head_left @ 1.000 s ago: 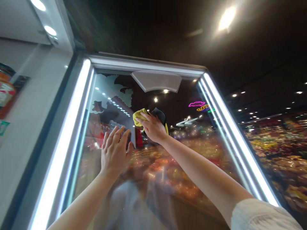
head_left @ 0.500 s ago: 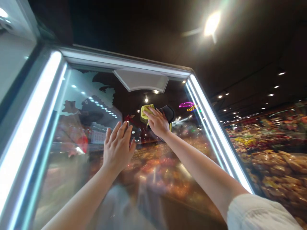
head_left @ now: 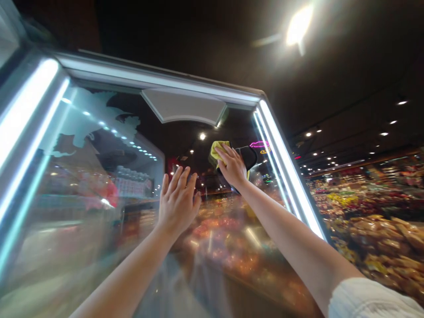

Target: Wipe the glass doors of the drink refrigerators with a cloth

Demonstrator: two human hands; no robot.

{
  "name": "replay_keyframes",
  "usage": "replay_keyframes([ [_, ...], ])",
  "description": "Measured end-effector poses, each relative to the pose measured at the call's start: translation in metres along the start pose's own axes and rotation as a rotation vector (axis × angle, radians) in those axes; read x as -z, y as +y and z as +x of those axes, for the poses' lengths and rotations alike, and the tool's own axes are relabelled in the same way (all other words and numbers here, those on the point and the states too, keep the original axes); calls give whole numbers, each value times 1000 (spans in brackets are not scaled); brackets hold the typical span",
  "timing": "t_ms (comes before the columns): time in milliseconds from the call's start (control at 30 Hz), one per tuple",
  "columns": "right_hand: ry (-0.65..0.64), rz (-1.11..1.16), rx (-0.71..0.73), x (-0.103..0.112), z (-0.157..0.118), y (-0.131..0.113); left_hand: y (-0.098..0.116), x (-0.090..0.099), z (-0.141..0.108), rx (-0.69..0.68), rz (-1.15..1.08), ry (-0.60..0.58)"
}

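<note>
Cloth: a soft yellow cloth with a black side and dark edging [head_left: 217,151] lies bunched against the upper part of the glass, right of the middle; its yellow part shows to the left of the hand, its black part to the right.
Right hand: the bare right hand [head_left: 232,168] lies over the cloth, its fingers close together and reaching up and left, holding the cloth to the glass.
Left hand: the bare left hand [head_left: 179,203] is raised below and left of the cloth, well clear of it, with nothing in its grip; the fingers are spread and point upward, though whether they touch the glass is hard to tell.
Sleeve: a pale, loose fabric sleeve [head_left: 374,298] covers the right upper arm.
Glass: a large clear, reflective pane [head_left: 185,143] spreads behind both hands, wider toward the bottom.
Frame: a pale metal top bar [head_left: 159,77] runs across the pane, and bright white light strips stand along its left side [head_left: 29,101] and right side [head_left: 291,172].
On the pane: a white fan-shaped panel [head_left: 183,106] shows under the top bar; a frosted, jagged-edged shape [head_left: 86,117] shows at upper left.
Beyond: blurred heaps of shiny, colourful goods [head_left: 380,238] fill the right, under a dark ceiling with a glaring white lamp [head_left: 299,25].
</note>
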State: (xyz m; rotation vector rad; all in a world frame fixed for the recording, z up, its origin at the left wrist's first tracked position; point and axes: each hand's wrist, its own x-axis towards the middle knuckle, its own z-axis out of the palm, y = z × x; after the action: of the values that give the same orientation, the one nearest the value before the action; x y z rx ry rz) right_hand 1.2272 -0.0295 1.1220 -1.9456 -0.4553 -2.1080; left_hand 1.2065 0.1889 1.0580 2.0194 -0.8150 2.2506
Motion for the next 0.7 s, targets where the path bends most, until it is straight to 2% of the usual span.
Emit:
replay_keyframes([
  [100, 108, -52, -177, 9, -13, 30, 13, -5, 2, 0, -19, 11],
  [167, 126, -82, -232, 10, -33, 33, 19, -9, 1, 13, -26, 17],
  [267, 19, -50, -71, 8, -47, 27, 30, -17, 3, 18, -28, 1],
  [367, -25, 13, 62, 13, -27, 40, 44, -24, 9, 10, -19, -19],
  [433, 13, 23, 35, 21, -12, 63, 54, -26, 13, -4, -9, -29],
  [500, 74, 6, -46, 29, -10, 88, 63, -26, 16, -15, 0, -40],
  [567, 150, -34, -160, 34, -26, 104, 71, -26, 16, -16, 3, -47],
  [633, 181, -72, -224, 36, -50, 107, 78, -29, 16, -15, -3, -50],
  [700, 111, -75, -148, 37, -65, 104, 85, -34, 17, -15, -16, -47],
])
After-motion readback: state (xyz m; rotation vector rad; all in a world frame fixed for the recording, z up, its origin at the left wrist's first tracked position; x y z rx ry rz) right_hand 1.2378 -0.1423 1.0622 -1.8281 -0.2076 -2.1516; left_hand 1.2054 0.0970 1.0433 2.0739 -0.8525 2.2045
